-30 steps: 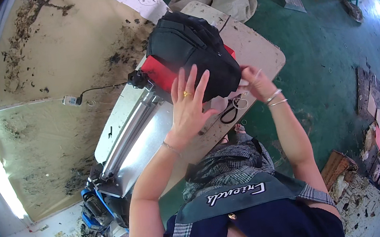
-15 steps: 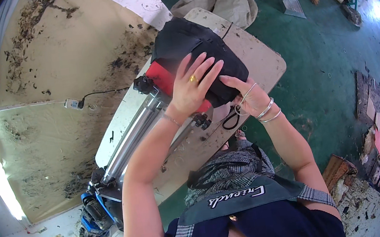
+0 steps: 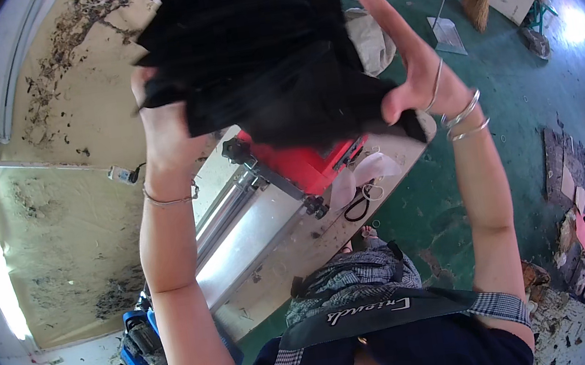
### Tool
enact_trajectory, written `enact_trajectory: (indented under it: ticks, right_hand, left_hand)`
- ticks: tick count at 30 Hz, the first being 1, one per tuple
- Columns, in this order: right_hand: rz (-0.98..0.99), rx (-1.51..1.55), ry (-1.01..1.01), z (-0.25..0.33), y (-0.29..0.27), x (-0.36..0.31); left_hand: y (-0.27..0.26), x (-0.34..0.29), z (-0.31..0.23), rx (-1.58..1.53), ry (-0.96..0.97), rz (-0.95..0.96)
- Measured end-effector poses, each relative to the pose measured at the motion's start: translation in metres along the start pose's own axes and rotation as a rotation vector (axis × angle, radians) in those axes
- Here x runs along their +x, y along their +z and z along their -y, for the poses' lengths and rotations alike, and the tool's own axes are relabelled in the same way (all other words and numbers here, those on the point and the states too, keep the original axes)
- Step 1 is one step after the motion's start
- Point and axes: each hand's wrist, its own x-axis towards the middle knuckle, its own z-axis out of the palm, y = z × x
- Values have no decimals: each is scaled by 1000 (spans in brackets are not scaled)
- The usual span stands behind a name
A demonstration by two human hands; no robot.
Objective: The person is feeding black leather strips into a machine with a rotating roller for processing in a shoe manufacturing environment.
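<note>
A thick bundle of black cloth, with many layers along its left edge, is raised close in front of me, slightly blurred. My left hand grips its left side, the fingers partly hidden by the cloth. At its right side my right hand has the thumb against a loose corner and the fingers stretched up along the edge. Under the bundle sits a red machine part with black knobs, at the end of long metal rails. The bundle covers part of this red piece.
The rails lie on a pale table set at a slant. A clear plastic piece and a black loop lie near its right edge. A blue device is at lower left. A broom and dustpan stand far right.
The black bundle has come up off the red machine part toward me. Both hands have moved apart to its two sides, and more of the red part now shows.
</note>
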Motion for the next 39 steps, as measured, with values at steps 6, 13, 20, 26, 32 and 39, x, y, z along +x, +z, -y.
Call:
enact_trajectory:
  ticks: [6, 13, 20, 26, 32, 39]
  right_hand:
    - [250, 687, 496, 41, -9, -8]
    - [200, 951, 655, 34, 25, -51]
    - [-217, 713, 834, 3, 65, -78]
    - [-476, 549, 777, -39, 77, -99]
    - [-754, 1498, 777, -31, 81, -101]
    - [-413, -147, 799, -26, 79, -112]
  left_hand:
    - [28, 14, -36, -697, -420, 65]
    - [99, 2, -9, -857, -690, 35]
    - [142, -15, -5, -76, -327, -379]
    - [181, -58, -67, 315, -76, 82]
    - [196, -59, -66, 289, -99, 166]
    - [208, -81, -78, 134, -76, 119]
